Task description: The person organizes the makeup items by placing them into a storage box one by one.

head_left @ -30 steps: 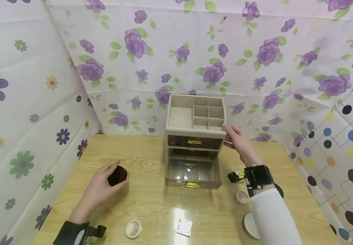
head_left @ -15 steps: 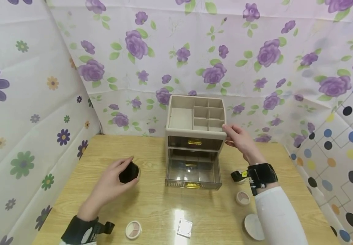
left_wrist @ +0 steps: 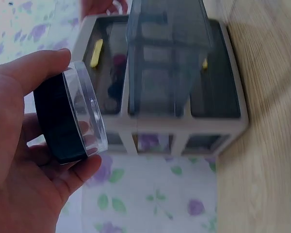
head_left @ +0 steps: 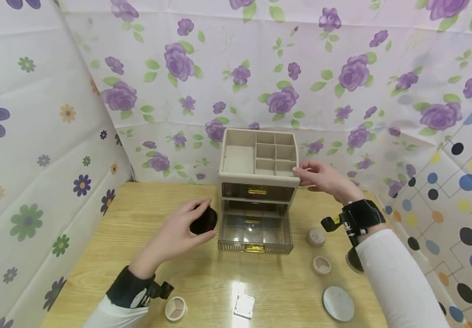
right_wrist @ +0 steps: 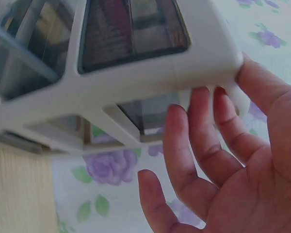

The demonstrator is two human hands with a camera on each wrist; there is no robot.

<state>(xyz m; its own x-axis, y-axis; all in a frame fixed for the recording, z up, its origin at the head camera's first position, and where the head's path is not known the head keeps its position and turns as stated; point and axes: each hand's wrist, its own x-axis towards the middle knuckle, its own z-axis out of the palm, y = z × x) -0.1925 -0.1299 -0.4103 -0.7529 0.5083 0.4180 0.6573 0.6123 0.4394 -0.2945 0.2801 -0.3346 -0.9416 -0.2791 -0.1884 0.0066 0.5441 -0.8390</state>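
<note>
My left hand (head_left: 174,237) holds a round jar with a black lid (head_left: 205,220) just left of a beige drawer organizer (head_left: 260,177). In the left wrist view the thumb and fingers grip the jar's black lid (left_wrist: 58,119), and its clear plastic body (left_wrist: 89,104) faces the organizer. The middle drawer (head_left: 232,247), smoky and transparent with a gold handle, is pulled out. My right hand (head_left: 324,178) holds the organizer's upper right corner, with the thumb on the top edge. In the right wrist view, the fingers (right_wrist: 177,145) lie along the organizer's side.
Around the organizer on the wooden table are a three-colour compact (head_left: 176,309), a small square clear case (head_left: 244,305) and another three-colour compact (head_left: 321,265). To the right are a small round jar (head_left: 316,237), a silver round tin (head_left: 338,304) and a dark round item (head_left: 355,260) partly behind the forearm.
My left hand has carried the jar rightward and slightly up, close to the organizer. The right hand keeps its hold on the corner while its wrist has swung outward to the right.
</note>
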